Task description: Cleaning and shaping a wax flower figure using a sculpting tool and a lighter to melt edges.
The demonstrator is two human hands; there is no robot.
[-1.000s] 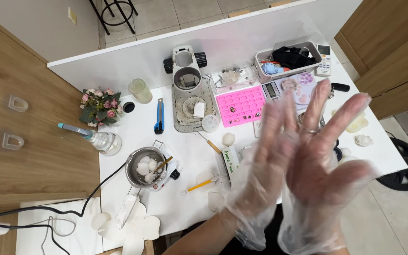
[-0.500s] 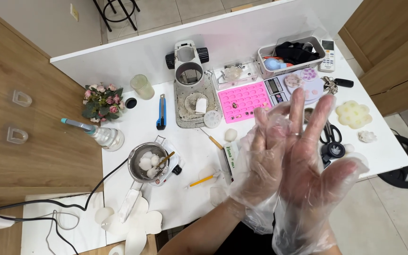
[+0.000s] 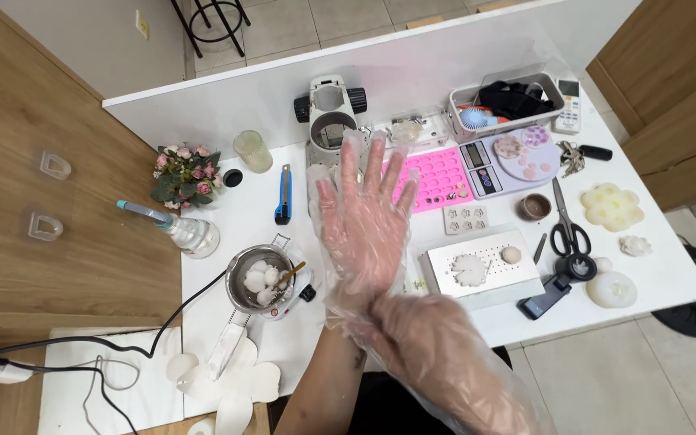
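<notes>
Both my hands wear loose clear plastic gloves. My left hand point(image 3: 364, 217) is held up flat over the white table point(image 3: 235, 213), fingers spread, holding nothing. Below it, my right hand point(image 3: 424, 338) is closed around the left glove's cuff at the wrist. Behind the left hand's fingertips lie a pink silicone mould point(image 3: 437, 179) and a white machine base point(image 3: 330, 121). A small metal pot point(image 3: 263, 278) with white wax lumps stands just to the left of my left hand.
A digital scale point(image 3: 489, 165), black scissors point(image 3: 565, 229), a white box point(image 3: 481, 270) with a flower-shaped piece, a blue utility knife point(image 3: 283, 193), a spray bottle point(image 3: 179, 229), a flower posy point(image 3: 183, 173) and a grey basket point(image 3: 505, 101) crowd the table. A black cable point(image 3: 122, 354) trails off left.
Both hands were raised together at the right. The left hand has since swung left over the table, and the right hand has dropped to grip the left wrist cuff.
</notes>
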